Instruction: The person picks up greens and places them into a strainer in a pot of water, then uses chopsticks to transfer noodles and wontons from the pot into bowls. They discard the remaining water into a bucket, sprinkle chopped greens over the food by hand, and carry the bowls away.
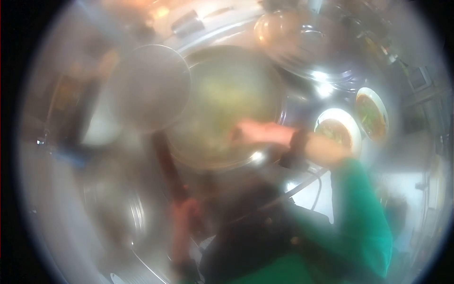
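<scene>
R hand [265,132] is over the pot [283,111]; if contents are hot, steam could scald it, & its forearm could knock the bowl [337,112]. R fingers blurred, can't tell if pinching. L hand [187,213] is closed round the round tool's [149,90] handle; a slack grip could tip it. Tool: grey, wide, dark handle, by pot's L rim; mesh or solid, can't tell. Pot contents: yellow-green, hazy.

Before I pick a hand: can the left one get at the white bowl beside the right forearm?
Probably not: the left hand seems occupied with the long handle, and the right forearm lies across the way to that white bowl. Haze hides the exact clearance.
</scene>
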Available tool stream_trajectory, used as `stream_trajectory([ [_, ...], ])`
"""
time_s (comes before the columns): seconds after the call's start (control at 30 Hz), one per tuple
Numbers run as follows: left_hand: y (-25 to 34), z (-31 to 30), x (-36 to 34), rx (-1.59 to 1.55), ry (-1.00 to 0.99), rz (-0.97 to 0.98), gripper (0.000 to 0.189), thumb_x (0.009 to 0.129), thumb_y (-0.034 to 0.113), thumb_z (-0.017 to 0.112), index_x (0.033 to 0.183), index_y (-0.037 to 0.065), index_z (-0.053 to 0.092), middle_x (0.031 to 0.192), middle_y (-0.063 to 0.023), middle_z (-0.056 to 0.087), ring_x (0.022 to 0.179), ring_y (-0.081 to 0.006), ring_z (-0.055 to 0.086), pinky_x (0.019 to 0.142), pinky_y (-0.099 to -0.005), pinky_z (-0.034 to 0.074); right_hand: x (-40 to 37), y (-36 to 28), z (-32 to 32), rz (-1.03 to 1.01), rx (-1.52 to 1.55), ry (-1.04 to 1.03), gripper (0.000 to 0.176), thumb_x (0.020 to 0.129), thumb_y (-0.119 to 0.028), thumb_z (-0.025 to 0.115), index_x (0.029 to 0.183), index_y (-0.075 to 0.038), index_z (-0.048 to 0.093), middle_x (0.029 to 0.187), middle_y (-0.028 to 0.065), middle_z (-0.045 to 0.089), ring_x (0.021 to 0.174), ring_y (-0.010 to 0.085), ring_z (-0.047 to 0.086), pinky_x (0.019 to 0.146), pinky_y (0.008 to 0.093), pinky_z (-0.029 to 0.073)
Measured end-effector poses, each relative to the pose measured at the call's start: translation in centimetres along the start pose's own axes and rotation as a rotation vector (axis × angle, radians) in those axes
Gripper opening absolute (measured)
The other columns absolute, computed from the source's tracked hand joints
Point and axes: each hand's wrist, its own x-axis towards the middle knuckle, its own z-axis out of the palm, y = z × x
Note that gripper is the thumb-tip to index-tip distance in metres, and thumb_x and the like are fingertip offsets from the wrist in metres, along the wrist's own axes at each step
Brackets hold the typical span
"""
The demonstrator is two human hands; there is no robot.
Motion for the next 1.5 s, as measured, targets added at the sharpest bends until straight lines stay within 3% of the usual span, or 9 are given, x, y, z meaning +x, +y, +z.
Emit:
stream_trajectory([
  [0.53,0.8,-2.3,5.1,0.02,0.189,-0.035,0.051,0.07,0.0,0.05,0.119,0.005,0.039,0.056,-0.0045,0.043,0.041,-0.0138,0.044,0.04,-0.0279,0.04,6.6,11.3,-8.2,-0.154,-0.373,0.039,0.022,0.074,-0.015,0.057,0.095,-0.016,0.063,0.084,0.0126,0.062,0.075,0.0306,0.058,0.069,0.0367,0.047],
  [0.63,1.1,-2.5,5.4,0.021,0.241,-0.032,0.044,0.069,0.0,0.052,0.112,0.004,0.044,0.056,-0.0049,0.045,0.041,-0.014,0.045,0.039,-0.0275,0.04,9.2,13.3,-8.7,-0.075,-0.353,0.235,0.024,0.076,-0.015,0.055,0.099,-0.018,0.062,0.085,0.0122,0.062,0.075,0.0311,0.057,0.069,0.0359,0.047],
  [0.7,1.5,-2.7,6.0,0.046,0.277,-0.023,0.038,0.069,0.001,0.052,0.107,0.003,0.047,0.057,-0.005,0.045,0.041,-0.014,0.045,0.038,-0.0271,0.04,11.5,16.6,-7.6,-0.067,0.201,0.581,0.026,0.078,-0.015,0.052,0.102,-0.019,0.061,0.086,0.0122,0.062,0.076,0.0295,0.058,0.07,0.0331,0.047],
  [0.8,2.5,-4.1,6.5,0.208,0.352,-0.076,0.026,0.07,0.005,0.054,0.095,0.0,0.05,0.059,-0.005,0.051,0.047,-0.0121,0.05,0.042,-0.0257,0.041,11.2,11.9,-10.1,0.146,0.137,0.55,0.027,0.08,-0.016,0.049,0.104,-0.021,0.06,0.088,0.0118,0.062,0.079,0.0267,0.059,0.072,0.0308,0.047],
  [0.97,5.0,-3.7,7.5,0.435,0.35,0.007,0.017,0.071,0.01,0.055,0.084,0.002,0.049,0.058,-0.0045,0.051,0.047,-0.0116,0.049,0.042,-0.0263,0.04,10.8,11.1,-9.3,-0.01,0.087,0.35,0.029,0.079,-0.015,0.048,0.104,-0.022,0.06,0.092,0.0107,0.062,0.083,0.0263,0.059,0.077,0.0302,0.045],
  [1.27,3.3,-3.5,8.3,0.323,0.238,0.035,0.029,0.072,0.006,0.053,0.1,0.002,0.051,0.059,-0.0023,0.048,0.048,-0.0099,0.048,0.043,-0.0225,0.038,6.9,11.1,-9.4,-0.17,-0.25,0.025,0.021,0.073,-0.01,0.055,0.089,-0.019,0.065,0.074,0.0092,0.062,0.063,0.028,0.056,0.065,0.0328,0.046],
  [1.33,2.5,-4.0,8.4,0.308,0.254,0.044,0.034,0.072,0.005,0.054,0.105,0.002,0.05,0.059,-0.0024,0.048,0.048,-0.0101,0.048,0.042,-0.0225,0.039,7.2,12.1,-9.6,-0.149,-0.314,0.076,0.016,0.073,-0.009,0.055,0.085,-0.016,0.064,0.068,0.0081,0.06,0.057,0.0272,0.055,0.057,0.0317,0.045],
  [1.47,3.4,-4.1,7.7,0.254,0.302,0.004,0.038,0.073,0.005,0.054,0.11,0.002,0.047,0.061,-0.0032,0.049,0.047,-0.0109,0.047,0.041,-0.0232,0.04,10.2,15.2,-6.2,-0.106,0.002,0.839,0.011,0.076,-0.007,0.055,0.083,-0.01,0.062,0.061,0.0083,0.059,0.053,0.022,0.057,0.051,0.0284,0.045],
  [1.5,3.0,-4.0,7.6,0.252,0.311,0.009,0.038,0.073,0.005,0.054,0.11,0.002,0.047,0.061,-0.0032,0.049,0.047,-0.0109,0.047,0.041,-0.0232,0.04,10.4,15.8,-5.6,0.15,0.323,1.016,0.01,0.077,-0.007,0.054,0.083,-0.008,0.061,0.065,0.0091,0.059,0.054,0.0215,0.057,0.05,0.0287,0.047],
])
